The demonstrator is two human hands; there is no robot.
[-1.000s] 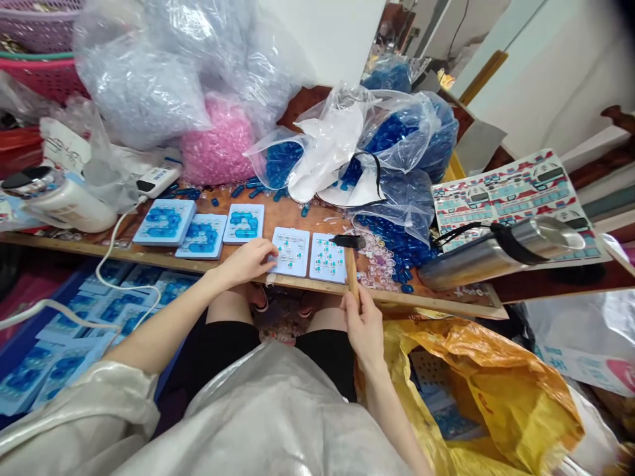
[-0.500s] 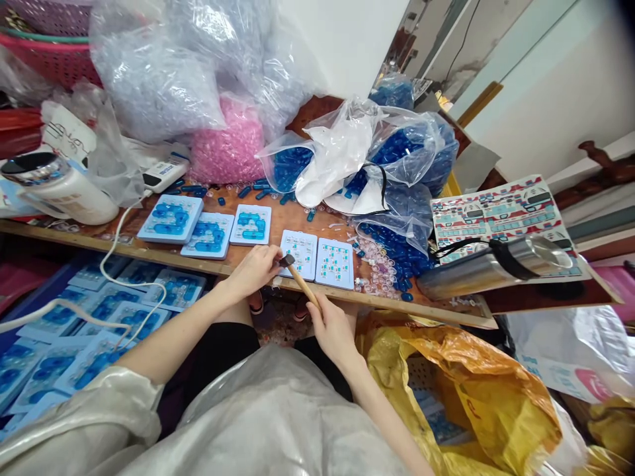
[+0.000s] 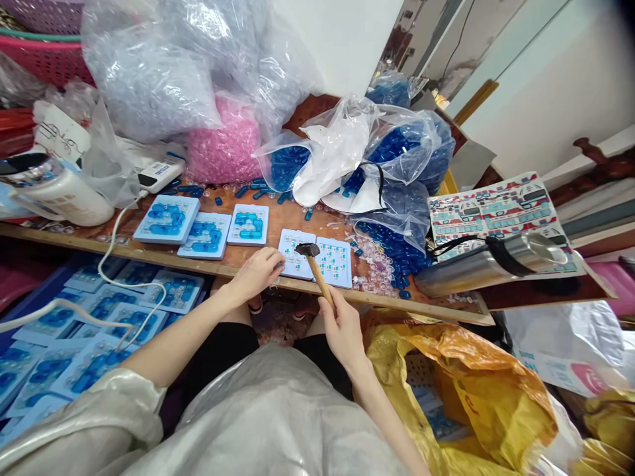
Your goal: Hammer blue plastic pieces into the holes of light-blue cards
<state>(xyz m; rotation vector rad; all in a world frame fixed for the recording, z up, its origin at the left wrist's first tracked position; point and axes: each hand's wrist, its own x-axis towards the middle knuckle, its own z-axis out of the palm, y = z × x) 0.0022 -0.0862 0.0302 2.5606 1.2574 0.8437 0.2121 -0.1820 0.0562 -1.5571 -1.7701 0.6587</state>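
Observation:
My right hand [image 3: 343, 329] is wrapped round the wooden handle of a small hammer [image 3: 320, 276]. Its dark head is over the adjoining edges of two pale blue square panels, the left panel [image 3: 292, 246] and the right panel [image 3: 338, 263], both dotted with small turquoise and red bits. At the left panel's near left edge, my left hand [image 3: 258, 270] has its fingers curled together; what they pinch, if anything, is hidden. Farther left on the bench lie three pale panels with blue tube-like parts, the nearest being one panel [image 3: 249, 225].
Blue pieces [image 3: 397, 254] and clear pink rings [image 3: 372, 268] lie at the right, before open plastic bags [image 3: 409, 149]. A steel flask [image 3: 466, 271] rests on a printed sheet [image 3: 496, 205]. Finished-looking panels [image 3: 106, 304] fill a crate below left; a yellow sack [image 3: 476, 390] stands below right.
The hammer head has risen away from my left fingers and moved right, with my right hand shifting slightly right too. My left hand stays by the left panel's edge.

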